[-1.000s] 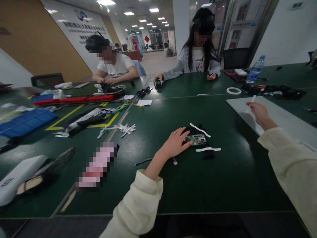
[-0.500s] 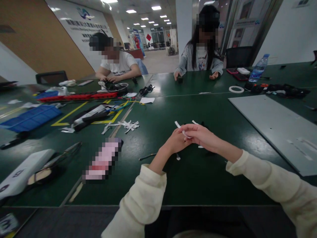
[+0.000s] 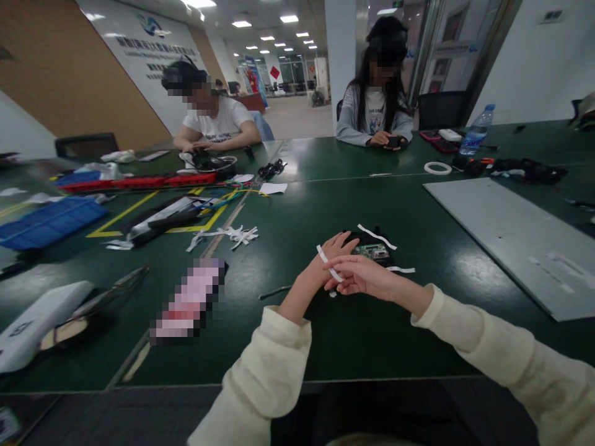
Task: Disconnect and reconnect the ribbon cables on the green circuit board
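My left hand (image 3: 328,255) is stretched out with its fingers apart, its fingertips by a green circuit board (image 3: 370,251) in a dark housing. A narrow white strip (image 3: 325,255) crosses over the back of this hand. The fingers of my right hand (image 3: 360,274) are closed on the strip's lower end, just beside my left hand. One more white strip (image 3: 379,237) lies across the far side of the board, and another white strip (image 3: 400,269) sticks out at its near right. My hands hide part of the board.
Left of my hands are a pile of white strips (image 3: 239,235), a blurred-out phone (image 3: 189,300) and a thin dark cable (image 3: 274,292). A grey panel (image 3: 506,229) lies at the right, near a tape roll (image 3: 437,168) and a water bottle (image 3: 478,131). Two people sit across the table.
My right hand has moved down and slightly left with the white strip, uncovering the circuit board and other strips. My left fingers have spread. The person opposite has brought their hands together on a dark object.
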The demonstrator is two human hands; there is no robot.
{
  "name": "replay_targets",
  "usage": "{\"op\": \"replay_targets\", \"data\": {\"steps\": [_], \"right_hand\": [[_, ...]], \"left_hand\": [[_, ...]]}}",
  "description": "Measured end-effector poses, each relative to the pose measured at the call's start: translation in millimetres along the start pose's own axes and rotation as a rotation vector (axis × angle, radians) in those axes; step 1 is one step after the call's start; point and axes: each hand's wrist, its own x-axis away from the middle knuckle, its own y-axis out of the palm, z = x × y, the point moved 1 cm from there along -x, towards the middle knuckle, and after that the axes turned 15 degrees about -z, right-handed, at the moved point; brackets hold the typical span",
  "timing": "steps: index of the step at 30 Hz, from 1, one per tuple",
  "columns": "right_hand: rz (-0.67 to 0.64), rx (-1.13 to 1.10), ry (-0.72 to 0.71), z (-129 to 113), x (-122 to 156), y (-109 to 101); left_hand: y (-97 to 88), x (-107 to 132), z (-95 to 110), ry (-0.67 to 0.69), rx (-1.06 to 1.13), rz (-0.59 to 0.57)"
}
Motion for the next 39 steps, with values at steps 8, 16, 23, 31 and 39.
{"op": "replay_targets", "data": {"steps": [8,16,23,31,39], "right_hand": [[-0.139,0.003,0.115,1,19,-2],[-0.18,0.192,0.188,-10,40,-6],[0.21,0.601,0.113,-59,92,-46],[1.321,1.259,0.272,-63,178,-217],[1.435,1.39,0.545,-11,194,-255]], "left_hand": [[-5.8,5,9,0.053,-0.046,0.091],[-14.6,8,12,0.076,-0.014,0.032],[-18.4,4,19,0.006,0.069,0.054],[-22.3,-1,13,0.135,0.168,0.091],[-24.3,0,11,0.155,0.338,0.163]]}}
